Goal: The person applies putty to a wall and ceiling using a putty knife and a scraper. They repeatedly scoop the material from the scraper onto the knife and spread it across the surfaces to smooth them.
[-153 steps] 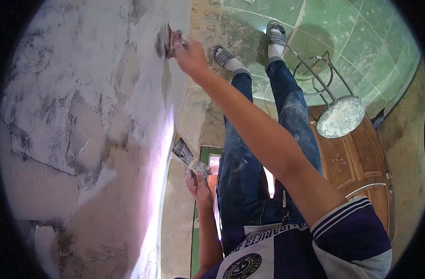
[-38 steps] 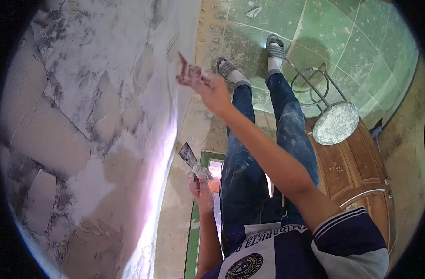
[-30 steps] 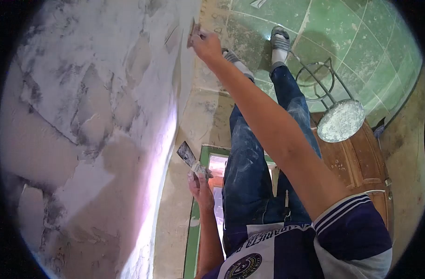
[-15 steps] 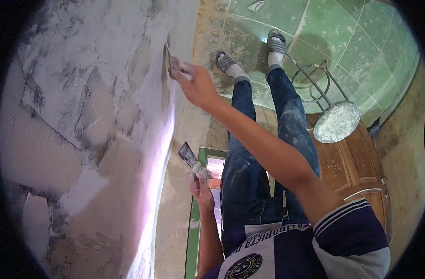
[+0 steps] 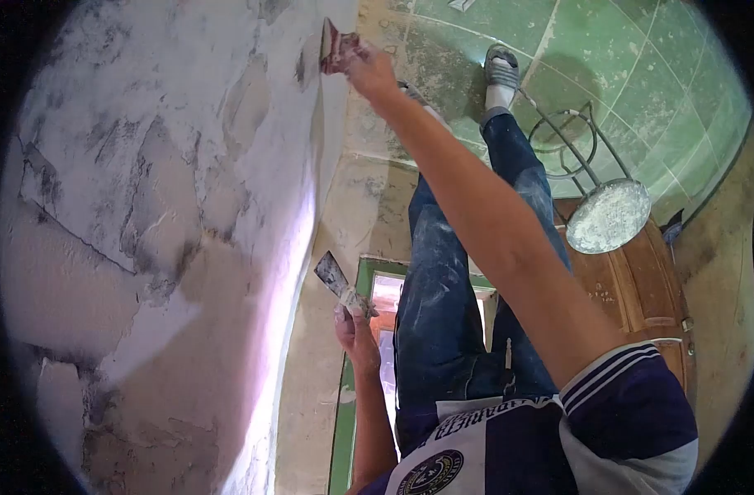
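My right hand is stretched far out at the top and closed around a flat scraper with reddish smears. The scraper's pale edge is at the patchy, plastered wall; whether it touches is hard to tell. Lower down, my left hand grips a putty knife by its coated handle, the stained blade pointing up and left, a little away from the wall.
A metal stool with a white-crusted round seat is at the right, beside a brown wooden door. Green tiles cover the floor around my feet. A green frame stands behind my left arm.
My right hand and the scraper have moved up in the view and slightly right, and the scraper has turned to show more of its face. My left hand has barely moved.
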A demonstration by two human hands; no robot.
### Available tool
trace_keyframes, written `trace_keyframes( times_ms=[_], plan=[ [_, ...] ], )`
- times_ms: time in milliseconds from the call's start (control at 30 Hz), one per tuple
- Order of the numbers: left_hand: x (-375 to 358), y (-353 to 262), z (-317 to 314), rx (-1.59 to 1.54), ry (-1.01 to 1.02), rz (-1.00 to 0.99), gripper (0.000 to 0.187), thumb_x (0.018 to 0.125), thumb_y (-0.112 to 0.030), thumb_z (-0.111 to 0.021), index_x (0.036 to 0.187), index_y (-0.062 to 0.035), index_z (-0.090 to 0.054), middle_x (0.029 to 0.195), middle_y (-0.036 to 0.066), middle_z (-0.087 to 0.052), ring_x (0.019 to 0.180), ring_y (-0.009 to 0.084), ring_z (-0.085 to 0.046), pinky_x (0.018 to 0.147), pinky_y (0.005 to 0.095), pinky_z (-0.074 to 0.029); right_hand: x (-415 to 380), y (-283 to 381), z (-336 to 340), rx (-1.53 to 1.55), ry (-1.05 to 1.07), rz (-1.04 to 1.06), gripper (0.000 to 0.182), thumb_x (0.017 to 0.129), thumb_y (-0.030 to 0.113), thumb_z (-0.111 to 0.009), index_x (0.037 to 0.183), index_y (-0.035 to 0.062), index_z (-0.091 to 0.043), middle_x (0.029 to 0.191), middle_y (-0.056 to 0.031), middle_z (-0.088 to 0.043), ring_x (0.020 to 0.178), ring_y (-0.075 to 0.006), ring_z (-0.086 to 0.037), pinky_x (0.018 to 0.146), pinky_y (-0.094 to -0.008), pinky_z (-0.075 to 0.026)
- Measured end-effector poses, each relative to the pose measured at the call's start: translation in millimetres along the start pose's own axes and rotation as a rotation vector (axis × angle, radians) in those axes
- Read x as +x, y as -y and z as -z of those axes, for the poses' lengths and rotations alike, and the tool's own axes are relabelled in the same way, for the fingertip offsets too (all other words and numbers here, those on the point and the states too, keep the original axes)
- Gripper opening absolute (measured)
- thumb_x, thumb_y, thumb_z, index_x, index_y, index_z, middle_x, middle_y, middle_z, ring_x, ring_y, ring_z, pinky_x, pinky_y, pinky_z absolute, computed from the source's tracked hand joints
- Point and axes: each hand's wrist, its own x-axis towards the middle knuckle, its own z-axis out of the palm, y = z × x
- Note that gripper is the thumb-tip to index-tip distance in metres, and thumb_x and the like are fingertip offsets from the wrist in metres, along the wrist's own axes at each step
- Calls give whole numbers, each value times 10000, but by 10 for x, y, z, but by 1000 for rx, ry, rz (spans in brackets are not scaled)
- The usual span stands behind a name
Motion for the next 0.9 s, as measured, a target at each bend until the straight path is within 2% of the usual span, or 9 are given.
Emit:
trace_keyframes(
  times_ms=[67, 167, 267, 333, 567, 633, 767, 833, 900],
  plan=[
    [-13, 26, 1, -22, 40, 5, 237, 1031, -191, -503, 1160, 5, -535, 988, 61, -562, 881, 136, -537, 791, 296, -445, -128, 32, -57, 0, 53, 80, 236, 913, 148, -598, 1071, -16, -657, 923, -247, -679, 838, -375, -657, 776, -398, -501],
    [-45, 41, -35, -63, 56, 17, 248, 1030, -177, -503, 1188, 12, -530, 1013, 61, -576, 902, 143, -545, 805, 299, -451, -679, 702, 10, -226, 103, 35, 221, 917, 140, -589, 1056, -19, -657, 909, -250, -674, 828, -378, -657, 766, -389, -501],
    [-50, 87, -28, -8, 70, 20, 281, 1045, -207, -478, 1226, 7, -502, 1033, 73, -559, 929, 154, -553, 815, 312, -470, -1090, 644, -40, -73, 95, 112, 216, 930, 117, -565, 1076, -16, -654, 894, -234, -676, 831, -342, -663, 774, -373, -497],
    [-53, 20, -62, 25, 53, 15, 285, 1046, -200, -473, 1238, 10, -498, 1045, 76, -563, 940, 156, -554, 824, 311, -470, -1376, 871, 108, -52, 183, 78, 257, 978, 112, -529, 1176, -21, -625, 965, -122, -698, 896, -132, -622, 825, -294, -485],
    [-47, 126, 23, 9, 30, 21, 285, 1050, -179, -457, 1263, 8, -493, 1076, 76, -566, 972, 158, -552, 847, 308, -468, -958, 592, 413, 20, 59, 38, 256, 982, 152, -549, 1134, -39, -626, 948, -75, -696, 850, -111, -604, 777, -270, -484],
    [-75, 105, -5, -14, 39, 25, 288, 1047, -186, -465, 1262, 4, -493, 1067, 71, -567, 961, 157, -555, 838, 307, -469, -668, 529, 358, -145, -20, -57, 262, 935, 165, -555, 1119, 8, -657, 920, -177, -709, 879, -312, -679, 827, -336, -495],
    [-70, 12, -75, -9, 62, 27, 236, 1029, -159, -498, 1175, 21, -538, 1008, 71, -584, 899, 154, -560, 794, 314, -463, -431, 398, -85, -211, 87, 10, 301, 913, 221, -587, 1102, 0, -664, 902, -205, -696, 899, -370, -664, 844, -377, -502],
    [-65, 24, -89, -4, 56, 22, 237, 1028, -162, -499, 1170, 24, -538, 994, 69, -583, 893, 152, -559, 790, 311, -461, -517, 381, -381, -397, -130, 253, 176, 899, 151, -605, 943, -12, -659, 813, -221, -673, 777, -358, -671, 739, -406, -501],
    [-56, 41, -63, 3, 48, 15, 239, 1027, -165, -499, 1165, 27, -537, 980, 67, -582, 887, 150, -558, 785, 308, -459, -655, 636, -372, -390, -14, 137, 253, 899, 200, -606, 1006, -22, -662, 865, -245, -669, 862, -402, -647, 807, -442, -492]
  ],
)
